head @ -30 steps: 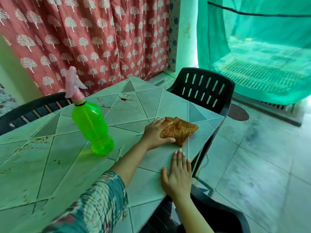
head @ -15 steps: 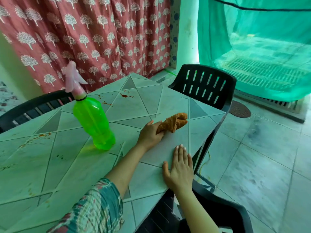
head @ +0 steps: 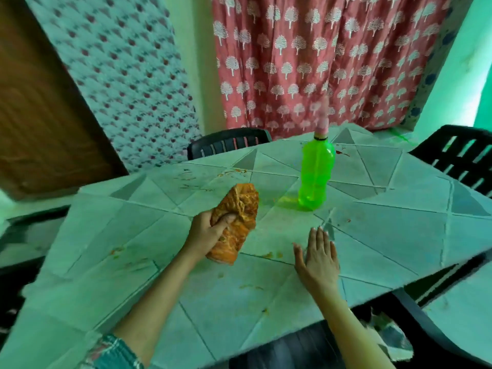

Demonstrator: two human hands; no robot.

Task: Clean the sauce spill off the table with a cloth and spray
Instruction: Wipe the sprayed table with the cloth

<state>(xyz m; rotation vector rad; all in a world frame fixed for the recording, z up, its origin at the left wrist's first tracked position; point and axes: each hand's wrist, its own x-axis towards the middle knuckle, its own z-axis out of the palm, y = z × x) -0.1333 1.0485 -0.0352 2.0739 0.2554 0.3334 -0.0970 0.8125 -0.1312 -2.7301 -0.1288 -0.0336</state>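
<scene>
2 hands are in view, and only 1 is loaded. My left hand (head: 210,233) has its fingers curled round the bunched orange cloth (head: 239,209), thumb dug into the folds. The cloth's long axis runs away from me, leaning a little right, and its near end sits low over the counter (head: 386,235). I cannot tell whether it touches. My right hand (head: 318,258) lies flat on the counter, fingers straight and close together, holding nothing.

The green spray bottle (head: 316,174) stands upright straight ahead of the right hand, off to the right of the cloth and apart from it. I judge the right hand the nearer 1 for the spray, a plain forward reach.

The closest orange sauce spots (head: 271,254) lie between the cloth's near end and the right hand, so wiping them should mean a short sweep right and toward me. More sauce smears (head: 117,250) sit left of my left forearm, and thin sauce streaks (head: 234,171) lie beyond the cloth, near the far edge.
</scene>
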